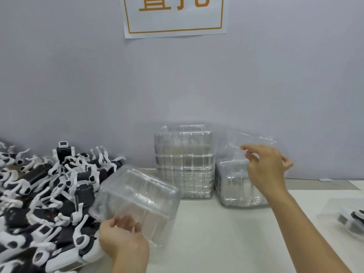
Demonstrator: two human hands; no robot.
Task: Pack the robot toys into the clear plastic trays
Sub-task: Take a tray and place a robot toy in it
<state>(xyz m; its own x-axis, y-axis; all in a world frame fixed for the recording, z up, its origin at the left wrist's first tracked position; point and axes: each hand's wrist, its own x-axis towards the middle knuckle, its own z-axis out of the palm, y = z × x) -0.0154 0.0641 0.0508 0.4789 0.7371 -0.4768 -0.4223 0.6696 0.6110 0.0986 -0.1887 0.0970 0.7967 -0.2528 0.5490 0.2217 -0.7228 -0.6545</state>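
Working left to right: the robot toys (39, 194) are a heap too tangled to count, on the worktop (226, 233). My left hand (122, 239) has its grip pinched on one clear tray (137, 196) just beside them; I'd level it before loading. Two tray stacks (185, 162) stand behind. My right hand (266, 166) is pinching a second tray (254, 140) above the right stack; peel slowly so only one lifts. One packed tray (350, 219) sits far right.
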